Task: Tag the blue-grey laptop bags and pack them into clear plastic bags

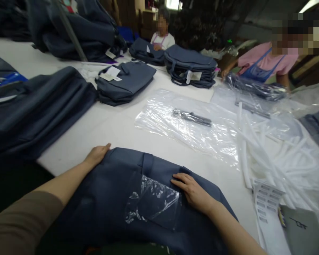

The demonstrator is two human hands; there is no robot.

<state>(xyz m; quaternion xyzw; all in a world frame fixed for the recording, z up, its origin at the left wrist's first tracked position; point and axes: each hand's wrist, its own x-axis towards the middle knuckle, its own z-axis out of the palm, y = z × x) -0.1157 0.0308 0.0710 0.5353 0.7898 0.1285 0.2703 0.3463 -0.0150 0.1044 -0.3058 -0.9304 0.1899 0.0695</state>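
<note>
At a white work table (117,127), a person leans over a flat navy-blue fabric bag (117,198) lying at the near edge. The left hand (97,155) rests open, palm down, on the bag's upper left corner; the right hand (192,189) lies flat with fingers spread on its right side, just beside a small crumpled clear plastic pouch (152,202) sitting on the fabric. Neither hand grips anything.

Beyond the bag, a large clear plastic sleeve (175,134) holding a dark strap-like piece (191,118) is spread on the table. To the right lie a heap of white plastic tubes (276,159) and a sheet of barcode labels (266,200). Stacks of folded navy bags (190,65) stand farther back, where a co-worker in a pink shirt and blue apron (263,63) handles plastic-wrapped goods.
</note>
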